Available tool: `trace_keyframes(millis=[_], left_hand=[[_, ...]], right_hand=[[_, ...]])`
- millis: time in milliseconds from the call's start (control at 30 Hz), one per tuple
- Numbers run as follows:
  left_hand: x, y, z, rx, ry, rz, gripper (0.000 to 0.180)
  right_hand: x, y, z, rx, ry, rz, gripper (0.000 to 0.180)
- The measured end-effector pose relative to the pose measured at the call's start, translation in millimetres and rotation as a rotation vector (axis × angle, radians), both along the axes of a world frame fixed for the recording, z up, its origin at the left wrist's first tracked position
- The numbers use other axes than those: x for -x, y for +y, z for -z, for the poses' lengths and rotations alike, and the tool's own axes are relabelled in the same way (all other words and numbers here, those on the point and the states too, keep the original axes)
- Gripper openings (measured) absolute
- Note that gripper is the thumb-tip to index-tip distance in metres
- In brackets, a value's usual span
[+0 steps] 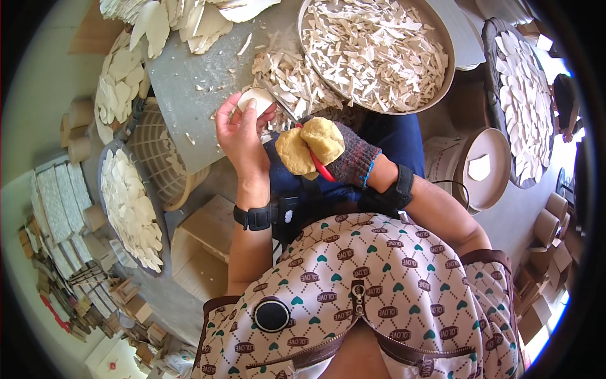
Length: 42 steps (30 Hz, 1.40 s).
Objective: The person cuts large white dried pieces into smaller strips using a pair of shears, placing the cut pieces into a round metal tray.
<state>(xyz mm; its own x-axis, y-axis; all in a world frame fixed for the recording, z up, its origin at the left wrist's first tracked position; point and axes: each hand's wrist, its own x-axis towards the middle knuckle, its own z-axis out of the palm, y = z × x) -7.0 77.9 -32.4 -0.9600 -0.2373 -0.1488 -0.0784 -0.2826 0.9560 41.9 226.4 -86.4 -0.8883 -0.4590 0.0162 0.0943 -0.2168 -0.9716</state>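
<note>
My left hand (243, 142) pinches a thin, cream-white flat piece (255, 100) between thumb and fingers, over the edge of the grey table. In a dark knitted glove, my right hand (355, 155) is closed around red-handled scissors (323, 169). Lumpy yellow foam (309, 146) is wrapped about their handles. The metal blades point up and left, and their tips reach the right edge of the piece; whether they are cutting into it I cannot tell. Loose cream-coloured trimmings (293, 79) lie heaped just beyond the blades.
A large round tray (449, 69) full of trimmings stands at the far right of the grey table (183, 85). Flat pieces are stacked (208, 28) at its far left. Round trays of pieces (129, 208) (521, 104), a basket (148, 136) and a drum (495, 142) surround me.
</note>
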Motion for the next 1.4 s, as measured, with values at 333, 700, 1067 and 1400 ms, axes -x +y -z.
trace_keyframes(millis=[333, 700, 1067, 1400], left_hand=[[6.8, -9.8, -11.6, 0.029, -0.037, 0.187, 0.034], [8.5, -31.2, -8.3, 0.215, -0.087, 0.138, 0.031], [43.7, -180.7, -38.5, 1.295, 0.138, -0.127, 0.025], [94.9, -11.6, 17.1, 1.346, 0.338, 0.442, 0.025]], right_hand=[[-3.2, -1.5, 0.0, -0.023, -0.008, 0.027, 0.029], [-3.0, 5.3, -22.9, -0.329, 0.215, -0.056, 0.026], [-12.4, 9.0, -27.3, -0.085, 0.017, -0.104, 0.03], [-13.1, 13.5, -65.7, -0.431, 0.274, -0.195, 0.022]])
